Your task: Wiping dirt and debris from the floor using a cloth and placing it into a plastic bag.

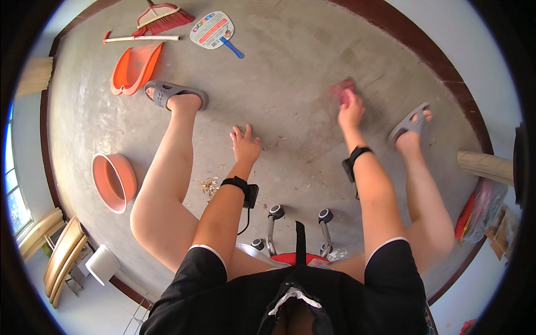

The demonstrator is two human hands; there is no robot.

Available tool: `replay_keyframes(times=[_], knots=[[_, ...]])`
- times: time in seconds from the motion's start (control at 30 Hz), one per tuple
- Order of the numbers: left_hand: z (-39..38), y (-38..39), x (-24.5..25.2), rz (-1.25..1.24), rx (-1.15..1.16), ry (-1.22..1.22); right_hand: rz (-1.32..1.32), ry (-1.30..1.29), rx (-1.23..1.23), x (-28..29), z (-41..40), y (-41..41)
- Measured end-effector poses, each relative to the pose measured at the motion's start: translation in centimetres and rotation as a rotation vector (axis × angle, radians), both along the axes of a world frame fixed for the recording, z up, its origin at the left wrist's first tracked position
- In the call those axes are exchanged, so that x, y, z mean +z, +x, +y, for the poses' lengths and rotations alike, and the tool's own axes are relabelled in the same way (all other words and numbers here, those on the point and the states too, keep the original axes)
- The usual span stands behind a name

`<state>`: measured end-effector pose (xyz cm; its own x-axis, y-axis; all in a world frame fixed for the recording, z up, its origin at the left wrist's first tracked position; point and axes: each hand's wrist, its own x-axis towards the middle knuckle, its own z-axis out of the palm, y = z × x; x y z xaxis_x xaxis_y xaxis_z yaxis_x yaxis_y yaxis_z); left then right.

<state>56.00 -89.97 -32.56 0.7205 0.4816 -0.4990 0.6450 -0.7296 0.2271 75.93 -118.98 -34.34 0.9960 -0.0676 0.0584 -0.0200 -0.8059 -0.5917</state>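
In my right hand (351, 112) is a dark red cloth (344, 88), held against the grey concrete floor (293, 75); hand and cloth are slightly blurred. Around the cloth the floor looks darker. My left hand (246, 146) has its fingers spread and holds nothing. It is at or just above the floor, and I cannot tell whether it touches. Small pale husks or scraps lie near its fingers, with a denser pile (209, 187) beside my left forearm. Black straps with small devices circle both wrists.
Upper left are an orange dustpan (136, 69), a red-bristled broom (165, 19) and a hand fan (213, 31) with a blue handle. An orange-pink basin (114, 182) stands left of my left leg. Caster wheels (276, 211) of a red seat are beneath me. My slippered feet flank both hands.
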Motion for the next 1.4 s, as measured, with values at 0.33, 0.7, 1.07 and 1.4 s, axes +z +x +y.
replay_keyframes(times=[0.33,0.7,1.07,1.4], knots=[[0.9,0.4,0.3,0.016,0.053,-0.007,0.156,-0.112,0.683,-0.2,12.8,-22.2],[3.8,-0.1,1.6,-0.043,0.152,0.116,-0.112,0.365,0.144,1.8,12.1,-2.5],[4.1,1.6,3.0,-0.172,0.365,-0.111,0.000,-0.099,0.591,-1.1,18.4,-12.8],[12.2,-2.5,0.7,-0.139,0.606,0.360,-0.058,0.501,0.500,2.5,21.6,-13.6]])
